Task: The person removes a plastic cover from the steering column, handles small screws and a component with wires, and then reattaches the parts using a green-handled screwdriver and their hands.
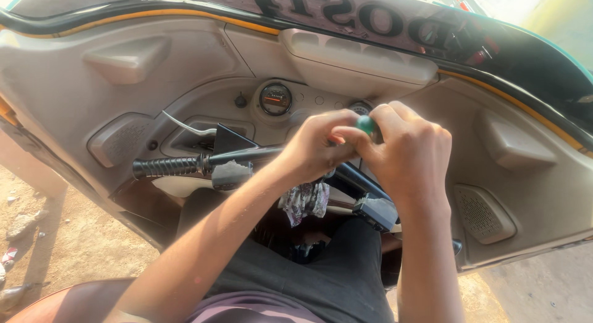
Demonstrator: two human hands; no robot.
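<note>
Green is the colour of the small round knob [365, 124] that is being held between the two hands, right in the middle of the picture and in front of the dashboard [346, 69]. The right hand [407, 151] is being closed around the knob, with the fingers curled tight and the thumb pressed beside it. The left hand [318, 147] is being pinched shut too, and its fingertips are being pressed against the right hand just beside the knob. What is under the knob is being hidden by the fingers, so its lower part cannot be told.

Below the hands, a black handlebar [247, 157] is being stretched across from left to right. Its ribbed grip [165, 167] is being shown at the left end, well apart from both hands. A crumpled cloth [304, 200] is being hung just under the left wrist, near the middle of the bar. A black switch box [375, 212] is being seen under the right wrist.

Behind the hands, a round dial [275, 99] is being shown on the pale dashboard. Dark trousers [321, 273] are being worn on the lap at the bottom.
</note>
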